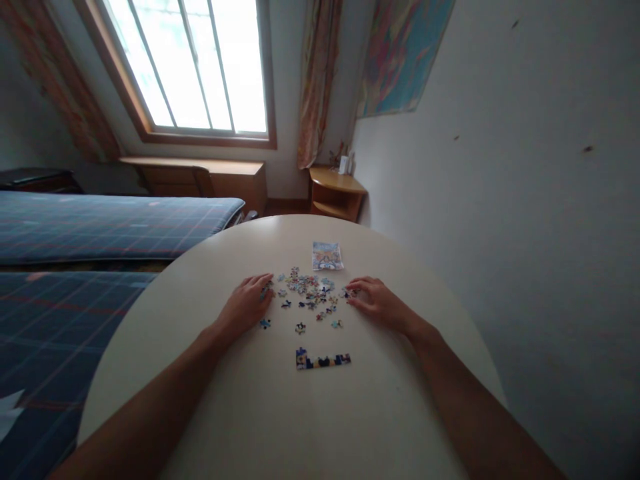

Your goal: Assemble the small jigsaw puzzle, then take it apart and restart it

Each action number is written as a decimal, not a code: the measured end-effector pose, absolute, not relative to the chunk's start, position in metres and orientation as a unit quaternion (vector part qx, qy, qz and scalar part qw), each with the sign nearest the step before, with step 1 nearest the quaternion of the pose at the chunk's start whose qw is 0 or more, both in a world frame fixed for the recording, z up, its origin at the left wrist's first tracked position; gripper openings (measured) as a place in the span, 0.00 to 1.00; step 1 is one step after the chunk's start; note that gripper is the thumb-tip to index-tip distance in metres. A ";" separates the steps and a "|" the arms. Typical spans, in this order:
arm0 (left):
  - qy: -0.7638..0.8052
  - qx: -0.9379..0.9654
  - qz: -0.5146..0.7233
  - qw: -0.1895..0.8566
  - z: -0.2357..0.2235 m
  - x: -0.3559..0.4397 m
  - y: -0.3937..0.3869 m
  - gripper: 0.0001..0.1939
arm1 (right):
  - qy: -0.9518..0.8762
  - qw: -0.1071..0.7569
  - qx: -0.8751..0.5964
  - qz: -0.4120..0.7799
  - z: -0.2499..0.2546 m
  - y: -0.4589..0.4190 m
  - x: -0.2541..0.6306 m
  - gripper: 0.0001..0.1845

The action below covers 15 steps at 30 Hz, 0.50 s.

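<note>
Many small jigsaw puzzle pieces (313, 288) lie loose in a heap on the round cream table. At the heap's left edge rests my left hand (249, 303), fingers stretched out beside and partly over a few pieces. On the other side, my right hand (376, 302) has thumb and fingers apart around a few loose pieces (346, 293). A joined strip of pieces (324, 361) lies nearer to me, with one end standing taller at its left. Behind the heap is a small picture sheet (327, 256) with a printed cartoon-like image.
The round table (240, 413) fills the front. To the left is a bed with a plaid mattress (100, 230). A wooden desk (235, 168) stands under the window, and a corner shelf (336, 181) is behind the table. A white wall (500, 200) runs along the right.
</note>
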<state>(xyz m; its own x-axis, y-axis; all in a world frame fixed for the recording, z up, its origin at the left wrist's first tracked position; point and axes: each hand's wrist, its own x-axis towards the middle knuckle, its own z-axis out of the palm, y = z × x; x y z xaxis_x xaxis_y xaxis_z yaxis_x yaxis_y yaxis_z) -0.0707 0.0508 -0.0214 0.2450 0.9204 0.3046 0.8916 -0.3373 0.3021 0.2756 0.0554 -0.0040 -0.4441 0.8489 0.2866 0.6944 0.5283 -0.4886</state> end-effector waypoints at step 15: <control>0.552 0.812 0.188 0.019 -0.027 -0.070 0.056 0.26 | -0.839 0.195 -0.493 0.125 -0.012 0.054 0.268 0.23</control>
